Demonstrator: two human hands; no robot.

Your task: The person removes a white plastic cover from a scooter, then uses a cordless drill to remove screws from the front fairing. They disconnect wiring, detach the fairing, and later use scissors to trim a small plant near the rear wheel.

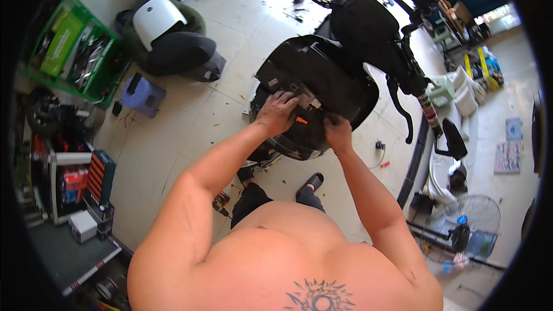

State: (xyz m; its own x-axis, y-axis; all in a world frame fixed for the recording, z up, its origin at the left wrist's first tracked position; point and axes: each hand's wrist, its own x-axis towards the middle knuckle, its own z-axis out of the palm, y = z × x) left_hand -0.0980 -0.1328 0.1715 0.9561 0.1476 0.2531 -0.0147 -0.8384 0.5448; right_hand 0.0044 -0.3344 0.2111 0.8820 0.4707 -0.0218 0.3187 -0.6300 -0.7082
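Observation:
My left hand (pixel 277 112) curls over the black scooter front section (pixel 340 83), its fingertips at a small grey fitting (pixel 305 99) that it seems to grip. My right hand (pixel 337 132) is closed at the same section, right of the fitting; what it holds is hidden. A small orange piece (pixel 301 120) lies between my hands. Above them are a black handlebar housing (pixel 363 23) and a hanging brake lever (pixel 406 124).
A seat unit (pixel 173 52), purple stool (pixel 141 95) and green crate (pixel 75 46) stand left. Toolboxes (pixel 78 184) line the lower left. A drill (pixel 222 204) is by my feet, a fan (pixel 461 230) at lower right. A cable (pixel 380 152) lies on the floor (pixel 196 121).

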